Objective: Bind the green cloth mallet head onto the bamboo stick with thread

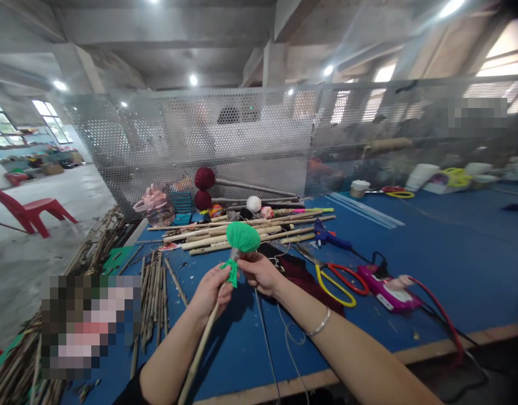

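Observation:
A wooden stick (199, 351) with a rounded head wrapped in green cloth (242, 237) is held up over the blue table. My left hand (211, 288) is closed round the stick just below the head, where a loose green end of the cloth (232, 273) hangs down. Close beside it, my right hand (259, 272) pinches at the neck under the green head; what lies between its fingertips is too small to make out. A grey band shows between the head and the loose cloth. Pale string (265, 337) runs down below my right hand toward the table edge.
Scissors with red and yellow handles (337, 284), a blue glue gun (332, 237) and a magenta power strip (389, 292) lie to the right. Bare sticks (155, 298) and dark red ball-headed sticks (205, 179) lie left and behind. A perforated metal screen (259, 140) stands at the back.

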### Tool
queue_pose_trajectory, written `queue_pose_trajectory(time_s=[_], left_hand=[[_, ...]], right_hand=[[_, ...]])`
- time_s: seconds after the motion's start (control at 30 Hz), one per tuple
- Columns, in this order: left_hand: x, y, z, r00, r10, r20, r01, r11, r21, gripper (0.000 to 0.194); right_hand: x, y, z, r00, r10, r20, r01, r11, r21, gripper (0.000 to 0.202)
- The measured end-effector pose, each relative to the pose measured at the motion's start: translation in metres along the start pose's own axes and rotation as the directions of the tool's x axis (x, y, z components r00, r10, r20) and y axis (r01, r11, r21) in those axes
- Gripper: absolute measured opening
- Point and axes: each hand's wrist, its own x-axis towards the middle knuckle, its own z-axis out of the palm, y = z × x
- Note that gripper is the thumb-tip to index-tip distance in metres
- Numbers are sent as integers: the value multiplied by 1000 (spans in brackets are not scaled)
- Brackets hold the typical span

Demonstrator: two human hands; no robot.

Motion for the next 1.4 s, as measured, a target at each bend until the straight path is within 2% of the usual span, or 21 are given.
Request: queue_pose_trajectory(time_s=[0.1,0.17,0.23,0.3,0.37,0.4,0.47,0.57,0.63,0.8,0.9,1.0,1.17,1.27,1.33,1.4], left_hand=[[5,0,-5,970,-233,-71,235,972,18,15],[9,-2,-8,945,-288,-153,306,945,114,22],[9,-6,-8,955,-163,-248,226,941,251,36],[6,-10,-5,955,70,-289,67,896,438,45],[2,-13,-2,923,293,-249,-79,777,625,46],[1,-14,-2,904,370,-216,-126,711,692,45],[0,-15,-2,868,466,-173,-175,612,771,38],[2,-12,-5,838,519,-171,-181,559,809,31],[3,-10,-7,838,509,-199,-161,577,801,31],[2,-6,-6,858,463,-224,-168,664,729,33],[1,-6,-4,866,450,-219,-197,709,677,35],[-1,-4,0,895,383,-230,-194,796,574,36],[-4,-3,6,938,290,-189,-194,893,406,41],[-4,-7,7,962,227,-150,-171,934,314,42],[-2,-8,5,981,161,-111,-133,966,221,39],[1,-8,3,994,71,-82,-59,987,147,33]], right_hand=[[1,2,-4,996,82,47,-82,997,1,36],[1,4,-6,991,137,4,-137,990,-30,37],[2,7,-5,987,153,-54,-156,986,-55,39],[3,9,-2,987,142,-76,-148,986,-80,40],[3,10,0,989,131,-64,-137,985,-109,39],[3,10,1,990,126,-60,-133,983,-123,38],[2,8,1,992,118,-43,-124,979,-160,37],[0,4,-1,995,99,5,-95,971,-219,35],[-1,1,-3,997,73,16,-67,972,-226,32],[-4,-3,0,998,-1,-60,-13,973,-232,28],[-5,-3,3,996,4,-85,-23,975,-219,28],[-4,-2,3,996,44,-82,-57,984,-167,30],[2,-2,-4,998,54,-38,-58,994,-94,32],[3,-3,-8,995,84,58,-81,996,-49,33],[3,-3,-10,980,130,148,-129,991,-18,37],[3,-2,-11,972,154,179,-157,988,6,37]])
